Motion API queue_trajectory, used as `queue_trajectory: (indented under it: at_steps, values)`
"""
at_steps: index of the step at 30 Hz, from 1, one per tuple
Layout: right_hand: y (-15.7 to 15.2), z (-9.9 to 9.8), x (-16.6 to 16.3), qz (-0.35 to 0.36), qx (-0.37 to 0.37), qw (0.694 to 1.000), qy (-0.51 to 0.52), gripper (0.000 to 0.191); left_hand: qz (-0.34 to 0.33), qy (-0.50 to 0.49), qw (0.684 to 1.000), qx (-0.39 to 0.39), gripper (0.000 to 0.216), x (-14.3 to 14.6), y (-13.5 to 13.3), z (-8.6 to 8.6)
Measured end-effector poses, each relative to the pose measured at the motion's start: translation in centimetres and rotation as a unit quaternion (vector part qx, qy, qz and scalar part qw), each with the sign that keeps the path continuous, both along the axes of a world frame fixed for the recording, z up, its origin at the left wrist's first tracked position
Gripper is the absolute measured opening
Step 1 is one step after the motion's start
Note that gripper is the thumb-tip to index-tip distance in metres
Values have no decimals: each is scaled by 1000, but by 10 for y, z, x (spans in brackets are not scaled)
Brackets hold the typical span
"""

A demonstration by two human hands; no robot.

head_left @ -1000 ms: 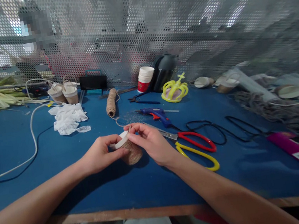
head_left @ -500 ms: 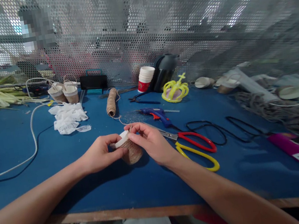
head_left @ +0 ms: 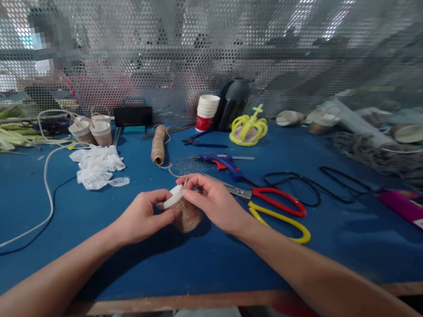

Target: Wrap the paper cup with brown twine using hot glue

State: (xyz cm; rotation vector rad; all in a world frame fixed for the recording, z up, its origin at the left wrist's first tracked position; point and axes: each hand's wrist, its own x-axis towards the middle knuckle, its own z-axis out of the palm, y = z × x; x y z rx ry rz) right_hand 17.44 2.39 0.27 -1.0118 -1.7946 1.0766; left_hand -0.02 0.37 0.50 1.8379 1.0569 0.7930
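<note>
A small paper cup wrapped in brown twine [head_left: 184, 214] lies tilted in both my hands, just above the blue table [head_left: 211, 256]. My left hand [head_left: 143, 217] grips its white rim from the left. My right hand [head_left: 213, 203] pinches the twine against the cup's upper side. The twine strand runs back across the table to a twine spool [head_left: 158, 144]. Red and yellow scissors [head_left: 279, 209] lie right beside my right hand.
A blue glue gun [head_left: 222, 160] lies behind the scissors, with black cable [head_left: 313, 184] to its right. White gloves [head_left: 96, 167], twine-wrapped cups [head_left: 92, 132], a paper cup stack [head_left: 206, 112], a yellow crown [head_left: 247, 128] and a white cord [head_left: 41, 208] lie around. A perforated screen [head_left: 254, 27] closes the back.
My right fingers have shifted slightly along the cup's rim with the twine. The cup and my left hand stay where they were.
</note>
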Motion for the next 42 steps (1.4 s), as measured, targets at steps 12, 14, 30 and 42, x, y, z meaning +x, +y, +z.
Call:
queue_trajectory:
  at_steps: [12,14,30,42]
  values:
    - [-1,-3,-3,16,30,999,14,10,12,-23,999,-18,21,0,0,0]
    - [-1,-3,-2,22,37,999,13,10,13,-7,1000,-18,21,0,0,1]
    - [0,3,1,67,4,998,-1,27,-15,-20,999,-34,21,-4,-1,7]
    - [2,3,4,88,11,996,-33,20,-52,-5,997,-49,32,-10,4,11]
